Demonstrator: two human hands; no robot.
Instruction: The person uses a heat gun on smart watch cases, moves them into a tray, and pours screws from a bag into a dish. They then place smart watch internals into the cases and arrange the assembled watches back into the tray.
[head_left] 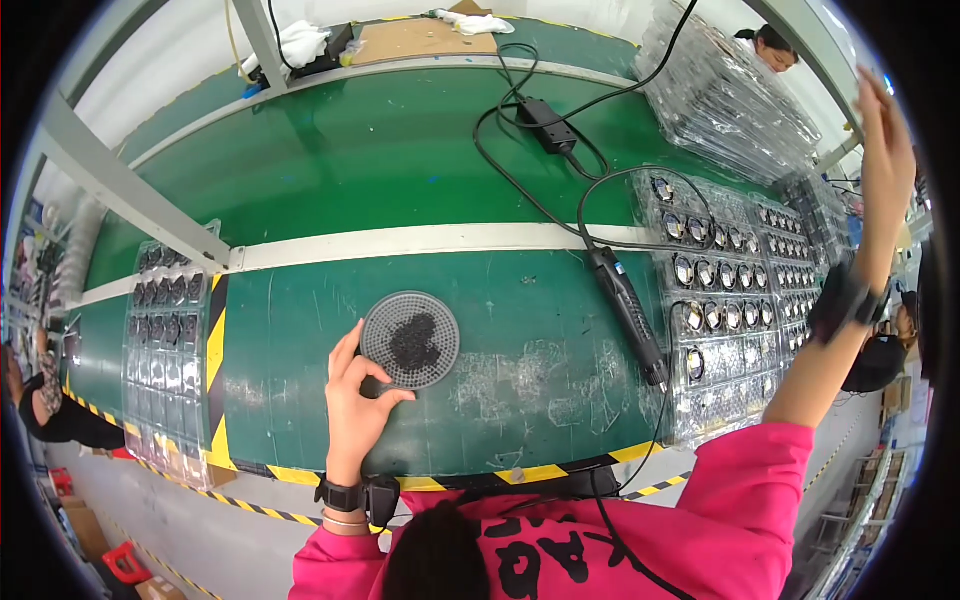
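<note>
A round grey dish (445, 312) with a dimpled inside stands on the green worktop (300, 370). Small black pieces (415, 342), too small to name, lie heaped in its middle. My left hand (358, 402) is at the dish's lower left, fingers and thumb curved round its rim. Off to the far right, my right hand (888, 140) is raised above the worktop, fingers stretched out and nothing visible in it. A black electric screwdriver (628, 318) lies right of the dish, its tip toward the near edge.
Clear trays with round cabled parts (720, 310) sit at right; another clear tray (160, 355) holds dark parts at left. A stack of clear trays (725, 95) stands behind. A black cable box (547, 125) and looping cord cross the back. Other people appear at both sides.
</note>
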